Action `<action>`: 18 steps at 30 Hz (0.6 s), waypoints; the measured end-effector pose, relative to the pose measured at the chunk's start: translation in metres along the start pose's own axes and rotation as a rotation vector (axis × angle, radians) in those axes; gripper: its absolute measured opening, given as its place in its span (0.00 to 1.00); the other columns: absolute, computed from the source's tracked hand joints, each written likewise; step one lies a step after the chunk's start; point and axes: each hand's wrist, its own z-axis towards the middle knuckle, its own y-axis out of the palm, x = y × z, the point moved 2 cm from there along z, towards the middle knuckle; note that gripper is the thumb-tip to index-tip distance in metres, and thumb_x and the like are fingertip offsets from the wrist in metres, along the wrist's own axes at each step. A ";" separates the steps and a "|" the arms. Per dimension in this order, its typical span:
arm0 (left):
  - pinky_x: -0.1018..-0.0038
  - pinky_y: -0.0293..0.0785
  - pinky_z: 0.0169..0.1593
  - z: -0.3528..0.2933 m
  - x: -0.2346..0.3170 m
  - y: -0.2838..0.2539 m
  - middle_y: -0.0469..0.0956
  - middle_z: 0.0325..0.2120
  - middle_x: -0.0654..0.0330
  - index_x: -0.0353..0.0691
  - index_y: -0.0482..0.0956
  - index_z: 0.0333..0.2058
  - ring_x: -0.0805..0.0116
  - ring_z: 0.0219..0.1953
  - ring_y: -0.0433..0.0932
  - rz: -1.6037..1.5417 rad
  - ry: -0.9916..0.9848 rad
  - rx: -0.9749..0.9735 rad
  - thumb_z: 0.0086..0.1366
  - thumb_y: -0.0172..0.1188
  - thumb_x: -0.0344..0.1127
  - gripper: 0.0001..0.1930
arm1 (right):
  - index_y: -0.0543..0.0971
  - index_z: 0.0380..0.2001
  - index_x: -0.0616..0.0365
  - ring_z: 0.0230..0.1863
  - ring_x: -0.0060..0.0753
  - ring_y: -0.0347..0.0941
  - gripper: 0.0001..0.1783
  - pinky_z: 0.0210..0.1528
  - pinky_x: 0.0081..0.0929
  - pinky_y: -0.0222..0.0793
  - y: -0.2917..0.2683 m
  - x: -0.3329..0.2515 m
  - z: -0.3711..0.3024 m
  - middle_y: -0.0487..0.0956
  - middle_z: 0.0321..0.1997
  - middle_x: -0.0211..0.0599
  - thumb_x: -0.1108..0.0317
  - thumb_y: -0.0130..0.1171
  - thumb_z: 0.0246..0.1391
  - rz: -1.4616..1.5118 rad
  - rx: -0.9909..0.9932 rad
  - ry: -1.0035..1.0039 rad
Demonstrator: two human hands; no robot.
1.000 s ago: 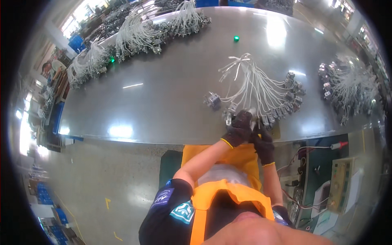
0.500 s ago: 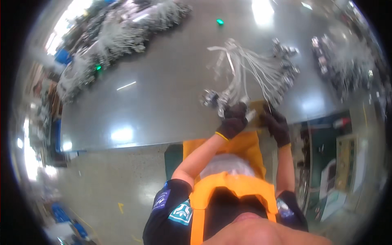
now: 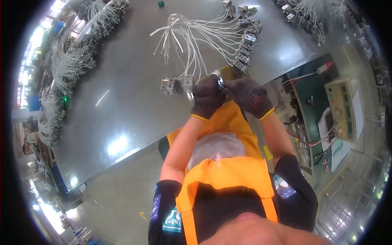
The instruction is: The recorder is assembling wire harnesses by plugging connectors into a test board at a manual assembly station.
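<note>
My left hand (image 3: 209, 96), in a dark glove with a yellow cuff, is closed around a shiny metal part (image 3: 219, 78) at the table's near edge. Beside it my right hand (image 3: 250, 96), gloved the same way, has its fingers pinched together against that part; what they grip is hidden. A bundle of white wires (image 3: 179, 25) fans across the table in front of my hands. Small metal blocks (image 3: 247, 44) on the wire ends lie in a curved row to the right. Another metal block (image 3: 168, 86) rests left of my left hand. A tan block (image 3: 229, 72) shows behind my fingers.
The grey metal table (image 3: 122, 77) carries wired-part heaps along the left (image 3: 67, 61) and at the far right (image 3: 314, 12). A green cap-like object (image 3: 161, 3) lies at the back. On my right are a bench instrument (image 3: 342, 108), a red-tipped probe (image 3: 324, 67) and scissors (image 3: 325, 163).
The view has shifted and turned, so the table lies at more of a slant. My hands have come closer together, the right one now against the metal part by my left.
</note>
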 end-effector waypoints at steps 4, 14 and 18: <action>0.55 0.71 0.31 -0.005 0.003 0.004 0.75 0.22 0.50 0.39 0.72 0.31 0.46 0.26 0.76 0.021 -0.002 -0.021 0.50 0.59 0.36 0.10 | 0.81 0.38 0.51 0.39 0.54 0.78 0.14 0.42 0.46 0.74 0.003 -0.006 -0.002 0.82 0.36 0.47 0.59 0.48 0.60 -0.110 -0.045 0.078; 0.55 0.66 0.57 -0.021 0.048 -0.075 0.68 0.53 0.37 0.29 0.64 0.58 0.39 0.58 0.66 0.080 0.103 0.072 0.55 0.63 0.34 0.33 | 0.80 0.44 0.54 0.34 0.38 0.79 0.14 0.37 0.36 0.74 0.001 0.007 -0.026 0.82 0.34 0.38 0.62 0.59 0.56 0.534 0.258 -0.147; 0.60 0.67 0.60 -0.005 0.029 -0.095 0.68 0.56 0.39 0.33 0.55 0.65 0.44 0.58 0.69 0.232 -0.060 0.214 0.58 0.64 0.34 0.39 | 0.80 0.50 0.51 0.32 0.25 0.75 0.20 0.38 0.29 0.72 0.010 -0.039 -0.032 0.82 0.36 0.28 0.63 0.63 0.53 1.009 -0.267 0.174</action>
